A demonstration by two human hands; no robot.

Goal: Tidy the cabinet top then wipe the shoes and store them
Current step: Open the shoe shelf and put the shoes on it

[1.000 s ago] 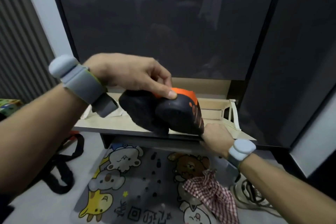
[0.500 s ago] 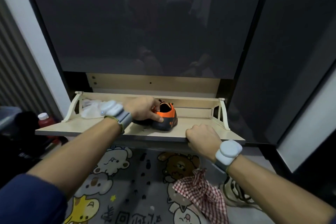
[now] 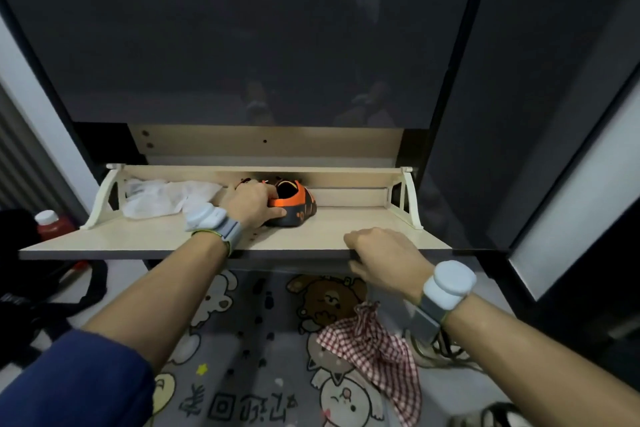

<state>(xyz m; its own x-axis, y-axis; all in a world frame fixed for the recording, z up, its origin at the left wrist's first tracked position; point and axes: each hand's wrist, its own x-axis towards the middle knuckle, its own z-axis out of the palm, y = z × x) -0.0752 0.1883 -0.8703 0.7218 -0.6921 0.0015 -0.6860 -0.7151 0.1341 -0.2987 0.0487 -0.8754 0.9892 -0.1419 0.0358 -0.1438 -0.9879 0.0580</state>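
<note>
Storing is judged to be in hand. The orange-and-black shoe (image 3: 294, 208) is set toward the back of the fold-down shelf (image 3: 138, 243), with a white bag (image 3: 162, 199) at its 9 o'clock. The shoe is grasped by the left hand (image 3: 251, 206); the shelf's front edge, at the shoe's 5 o'clock, is gripped by the right hand (image 3: 384, 258). Next, release and withdrawal of the left hand are called for before the shelf is closed.
</note>
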